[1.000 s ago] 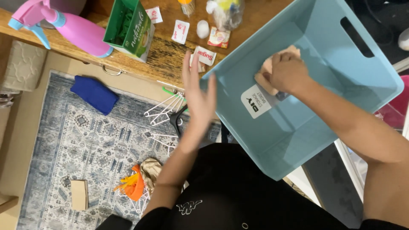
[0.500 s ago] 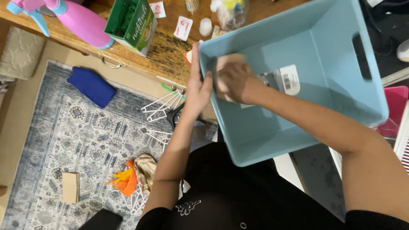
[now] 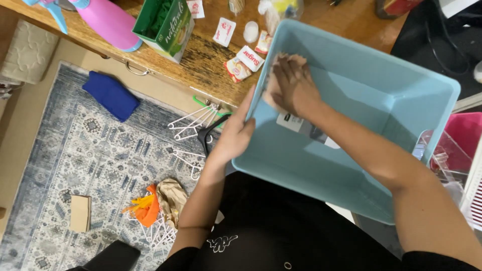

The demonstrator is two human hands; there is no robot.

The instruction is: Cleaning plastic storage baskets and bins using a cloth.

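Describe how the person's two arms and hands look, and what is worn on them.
Both forearms are bare, with no watch, bracelet or glove visible. The left hand and the right hand show no rings. Black sleeves begin near the elbows, part of a black top with a small white emblem.
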